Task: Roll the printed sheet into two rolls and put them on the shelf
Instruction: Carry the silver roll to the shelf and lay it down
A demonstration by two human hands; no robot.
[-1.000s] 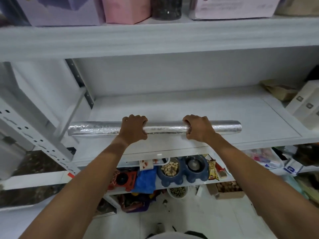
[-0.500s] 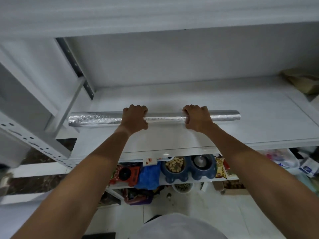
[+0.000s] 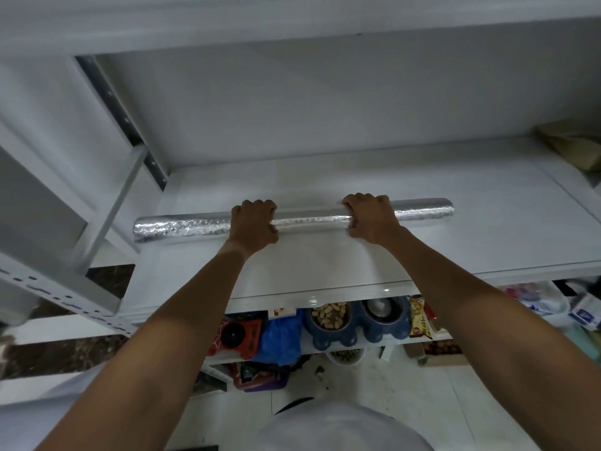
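Observation:
A long silver, embossed roll (image 3: 182,226) lies crosswise on the white shelf (image 3: 325,265), reaching from the shelf's left side to past its middle. My left hand (image 3: 253,224) grips the roll left of its centre, fingers curled over the top. My right hand (image 3: 370,219) grips it right of centre in the same way. Between my hands the roll looks thinner and creased. Whether the roll rests on the shelf board or hovers just above it cannot be told. Only this one roll is in view.
A brown paper item (image 3: 572,144) lies at the shelf's back right. A perforated steel upright (image 3: 58,294) runs along the left. The shelf below holds blue pet bowls (image 3: 354,320), a blue bag (image 3: 279,336) and packets (image 3: 419,317). Above is another shelf board (image 3: 292,21).
Both hands have carried the roll further in over the shelf, away from its front edge. The camera has tipped down and closer, so the upper shelf's boxes have left the view.

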